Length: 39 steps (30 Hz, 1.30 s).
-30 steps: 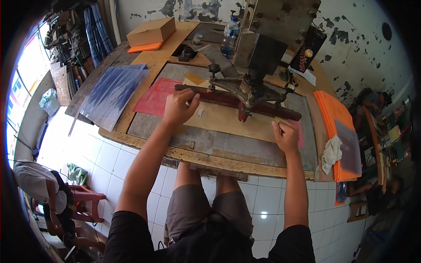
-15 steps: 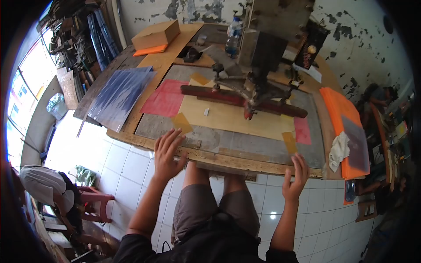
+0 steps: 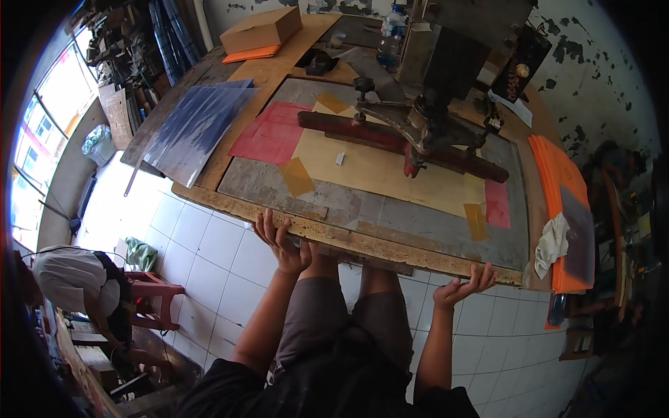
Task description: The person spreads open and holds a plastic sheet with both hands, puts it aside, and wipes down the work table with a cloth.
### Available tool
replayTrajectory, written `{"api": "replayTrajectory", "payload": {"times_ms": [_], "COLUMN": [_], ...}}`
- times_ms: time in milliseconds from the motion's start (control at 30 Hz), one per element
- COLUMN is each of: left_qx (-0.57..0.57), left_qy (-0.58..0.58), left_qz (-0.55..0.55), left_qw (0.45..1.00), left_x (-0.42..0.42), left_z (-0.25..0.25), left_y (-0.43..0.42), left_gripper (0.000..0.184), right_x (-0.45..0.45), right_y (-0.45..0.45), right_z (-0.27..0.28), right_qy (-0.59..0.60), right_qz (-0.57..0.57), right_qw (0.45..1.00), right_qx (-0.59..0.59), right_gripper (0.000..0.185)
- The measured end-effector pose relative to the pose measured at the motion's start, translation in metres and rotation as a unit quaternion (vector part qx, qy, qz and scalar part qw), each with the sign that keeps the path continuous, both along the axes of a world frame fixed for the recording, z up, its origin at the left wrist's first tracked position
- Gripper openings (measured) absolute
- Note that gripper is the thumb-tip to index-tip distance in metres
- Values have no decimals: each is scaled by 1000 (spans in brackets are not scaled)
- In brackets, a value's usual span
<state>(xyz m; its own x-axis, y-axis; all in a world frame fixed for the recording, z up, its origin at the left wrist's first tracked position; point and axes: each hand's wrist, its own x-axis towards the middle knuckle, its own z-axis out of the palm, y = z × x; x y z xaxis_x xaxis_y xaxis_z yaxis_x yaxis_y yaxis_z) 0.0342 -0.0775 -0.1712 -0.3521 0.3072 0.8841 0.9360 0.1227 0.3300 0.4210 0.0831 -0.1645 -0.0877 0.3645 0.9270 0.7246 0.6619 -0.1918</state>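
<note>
My left hand [image 3: 282,244] is at the worn wooden front edge [image 3: 334,238] of the table, fingers spread against it. Farther right, my right hand [image 3: 465,285] touches the same edge with its fingers stretched out. Neither hand holds a loose object. Beyond them a yellowish sheet [image 3: 390,182] lies on the grey board [image 3: 355,209], with a red sheet [image 3: 268,132] at its left and amber tape pieces [image 3: 297,177] at its corners. A dark red bar [image 3: 348,130] of the press [image 3: 418,118] spans above the yellowish sheet.
Clear plastic sheets [image 3: 198,129] lie at the left, a cardboard box [image 3: 260,33] at the back left. Orange sheets [image 3: 554,181] and a white cloth [image 3: 552,245] are at the right. A bottle [image 3: 391,35] stands behind. A person [image 3: 77,279] bends near a red stool [image 3: 157,299].
Both hands have left the press bar area and come back to the table's front edge. Their fingers, curled at first, have opened. The view has shifted, too.
</note>
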Motion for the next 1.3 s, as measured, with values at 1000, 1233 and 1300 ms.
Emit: {"api": "replayTrajectory", "payload": {"times_ms": [1000,1233,1300], "left_qx": [-47,-42,-43], "left_qy": [50,46,44], "left_qz": [11,4,0], "left_qw": [998,998,998], "left_x": [-15,-15,-15], "left_z": [-18,-20,-20], "left_y": [-10,-10,-11], "left_gripper": [67,66,66], "right_x": [4,4,3], "right_y": [-4,-4,-4], "right_z": [0,-1,-1], "right_qy": [-9,-9,-9], "right_qz": [-5,-10,-11], "right_qw": [1000,1000,1000], "right_qx": [-17,-15,-13], "right_gripper": [44,45,44]}}
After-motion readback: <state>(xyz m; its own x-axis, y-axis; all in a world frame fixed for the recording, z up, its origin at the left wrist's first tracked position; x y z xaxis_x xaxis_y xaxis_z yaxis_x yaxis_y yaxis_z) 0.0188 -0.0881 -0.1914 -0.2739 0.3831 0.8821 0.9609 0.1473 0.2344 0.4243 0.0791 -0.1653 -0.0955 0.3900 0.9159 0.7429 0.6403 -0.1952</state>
